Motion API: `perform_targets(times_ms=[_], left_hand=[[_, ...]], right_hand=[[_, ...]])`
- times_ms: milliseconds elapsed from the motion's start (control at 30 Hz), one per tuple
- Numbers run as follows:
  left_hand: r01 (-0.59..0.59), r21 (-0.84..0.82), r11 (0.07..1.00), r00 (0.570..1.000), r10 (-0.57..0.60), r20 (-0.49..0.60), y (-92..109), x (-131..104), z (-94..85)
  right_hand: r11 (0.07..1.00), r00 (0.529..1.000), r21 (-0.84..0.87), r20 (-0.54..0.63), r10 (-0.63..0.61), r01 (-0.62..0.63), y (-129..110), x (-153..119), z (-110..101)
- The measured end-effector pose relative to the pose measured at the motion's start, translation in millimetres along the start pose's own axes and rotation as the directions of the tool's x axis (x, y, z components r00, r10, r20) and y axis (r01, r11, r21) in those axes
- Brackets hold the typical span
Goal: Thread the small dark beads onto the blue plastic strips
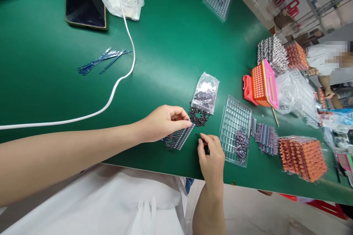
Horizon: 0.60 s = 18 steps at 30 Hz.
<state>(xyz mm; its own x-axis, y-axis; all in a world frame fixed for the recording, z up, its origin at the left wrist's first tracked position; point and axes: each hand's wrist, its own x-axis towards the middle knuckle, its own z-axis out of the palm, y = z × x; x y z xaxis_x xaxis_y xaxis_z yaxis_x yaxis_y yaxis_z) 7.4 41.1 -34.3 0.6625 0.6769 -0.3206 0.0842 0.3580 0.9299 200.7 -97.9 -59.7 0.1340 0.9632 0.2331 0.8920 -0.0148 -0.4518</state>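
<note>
My left hand (169,120) has its thumb and index finger pinched at the upper end of a strip of small wire-leaded parts (179,138). A tiny dark bit shows at those fingertips, too small to name. Just beyond them lies a pile of small black beads (200,120), by the mouth of a clear plastic bag (205,93) of similar dark pieces. My right hand (212,154) is curled over the table, thumb and index finger close together; what they hold, if anything, cannot be made out. A loose black bead (196,133) lies near its fingertips.
Right of my hands is a clear compartment tray (230,128) with leaded parts in it. Beyond stand bundled orange parts (302,158) and an orange-pink basket (261,84). A white cable (114,90) crosses the left side, near a dark tablet (85,2). A co-worker (322,58) is at far right.
</note>
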Motion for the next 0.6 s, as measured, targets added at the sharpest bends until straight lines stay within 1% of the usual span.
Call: perform_targets(times_ms=[167,367,600], left_hand=[[0.016,-0.002,1.000,1.000,-0.016,0.002,1.9,-1.3,-0.6],[0.009,0.007,1.000,1.000,-0.009,0.008,0.4,-0.8,0.0],[0.014,-0.006,1.000,1.000,-0.014,0.005,1.1,-1.8,-0.2]], right_hand=[[0.999,0.998,-0.022,-0.048,-0.046,0.045,-0.3,-2.5,3.4],[0.997,0.997,-0.050,-0.059,-0.060,0.057,0.4,-4.2,3.9],[0.983,0.988,-0.137,-0.080,-0.134,0.122,-1.9,-2.7,5.5]])
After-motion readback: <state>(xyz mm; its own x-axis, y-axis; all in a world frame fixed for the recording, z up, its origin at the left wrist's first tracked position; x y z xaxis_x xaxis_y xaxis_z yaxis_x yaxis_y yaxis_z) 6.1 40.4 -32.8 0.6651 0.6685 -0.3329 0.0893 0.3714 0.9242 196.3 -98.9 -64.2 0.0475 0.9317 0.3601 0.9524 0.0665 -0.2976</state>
